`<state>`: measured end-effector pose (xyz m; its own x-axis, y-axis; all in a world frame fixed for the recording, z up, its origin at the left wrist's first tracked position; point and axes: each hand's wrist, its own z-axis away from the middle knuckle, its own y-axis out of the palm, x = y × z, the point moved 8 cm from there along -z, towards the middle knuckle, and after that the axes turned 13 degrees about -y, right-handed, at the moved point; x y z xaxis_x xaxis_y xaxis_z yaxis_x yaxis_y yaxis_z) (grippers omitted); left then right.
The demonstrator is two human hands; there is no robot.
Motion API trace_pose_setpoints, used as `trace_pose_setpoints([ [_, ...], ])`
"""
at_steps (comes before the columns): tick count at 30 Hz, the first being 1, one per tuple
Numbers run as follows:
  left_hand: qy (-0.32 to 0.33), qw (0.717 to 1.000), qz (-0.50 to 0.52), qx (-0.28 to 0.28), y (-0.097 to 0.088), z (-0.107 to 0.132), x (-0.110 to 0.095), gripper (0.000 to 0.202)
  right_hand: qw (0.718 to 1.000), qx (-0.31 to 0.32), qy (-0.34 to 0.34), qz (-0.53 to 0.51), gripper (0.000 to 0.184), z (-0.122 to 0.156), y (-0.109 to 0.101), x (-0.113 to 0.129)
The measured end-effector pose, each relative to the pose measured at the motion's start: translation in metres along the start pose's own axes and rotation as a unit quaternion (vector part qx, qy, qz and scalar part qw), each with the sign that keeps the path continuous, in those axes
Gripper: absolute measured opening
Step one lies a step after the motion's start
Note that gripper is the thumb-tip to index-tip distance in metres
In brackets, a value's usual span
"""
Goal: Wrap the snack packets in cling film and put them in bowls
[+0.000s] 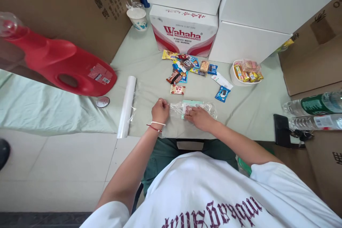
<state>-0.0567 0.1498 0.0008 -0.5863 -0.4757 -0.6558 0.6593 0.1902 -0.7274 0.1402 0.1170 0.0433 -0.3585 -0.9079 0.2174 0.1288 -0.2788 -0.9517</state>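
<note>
A clear plastic bag [205, 107] lies flat near the table's front edge, with a pale green packet [191, 103] and a pinkish snack inside it. My left hand [160, 111] is closed in a pinch on the bag's left end. My right hand [199, 117] rests on top of the bag, fingers pressed down over its contents. A small red-and-cream snack packet [177, 89] lies just beyond the bag.
A heap of wrapped snacks [187, 66] lies mid-table, with a blue cookie pack [222, 93] and a white bowl of snacks [245, 73] to the right. A plastic-wrap roll [127, 105], red jug [61, 62], Wahaha box [184, 30], paper cup [137, 19] and water bottles [315, 110] surround them.
</note>
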Motion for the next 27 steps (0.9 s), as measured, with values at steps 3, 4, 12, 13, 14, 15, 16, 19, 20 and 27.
trace_pose_setpoints([
  [3, -0.036, 0.997, 0.052, 0.037, 0.001, -0.006, 0.003, 0.025, 0.999, -0.007, 0.033, 0.018, 0.031, 0.002, 0.002, 0.003],
  [4, -0.035, 0.997, 0.059, 0.032, -0.001, -0.006, 0.001, 0.033, 0.999, -0.009, 0.039, 0.022, 0.031, 0.002, 0.002, 0.004],
  [12, 0.315, 0.943, -0.105, -0.036, -0.002, 0.064, -0.081, 0.06, 0.995, -0.078, 0.059, 0.021, 0.031, 0.003, 0.009, 0.009],
  [13, 0.337, 0.933, -0.123, -0.013, 0.004, 0.07, -0.085, 0.054, 0.994, -0.091, 0.062, 0.016, 0.032, 0.004, 0.01, 0.01],
  [14, 0.342, 0.93, -0.136, 0.005, 0.009, 0.072, -0.086, 0.048, 0.992, -0.106, 0.064, 0.007, 0.032, 0.005, 0.011, 0.011],
  [15, 0.337, 0.931, -0.144, 0.015, 0.013, 0.07, -0.085, 0.042, 0.99, -0.125, 0.069, -0.004, 0.034, 0.008, 0.01, 0.011],
  [16, 0.324, 0.934, -0.148, 0.02, 0.015, 0.066, -0.082, 0.037, 0.986, -0.147, 0.076, -0.016, 0.037, 0.012, 0.008, 0.01],
  [19, 0.299, 0.943, -0.144, 0.015, 0.016, 0.054, -0.071, 0.028, 0.969, -0.205, 0.132, -0.035, 0.05, 0.03, -0.001, -0.003],
  [20, 0.298, 0.944, -0.138, 0.013, 0.015, 0.051, -0.068, 0.027, 0.963, -0.213, 0.164, -0.032, 0.054, 0.036, -0.003, -0.011],
  [27, 0.295, 0.948, -0.118, 0.009, 0.016, 0.057, -0.057, 0.025, 0.95, -0.147, 0.271, -0.042, 0.031, 0.051, -0.008, -0.047],
])
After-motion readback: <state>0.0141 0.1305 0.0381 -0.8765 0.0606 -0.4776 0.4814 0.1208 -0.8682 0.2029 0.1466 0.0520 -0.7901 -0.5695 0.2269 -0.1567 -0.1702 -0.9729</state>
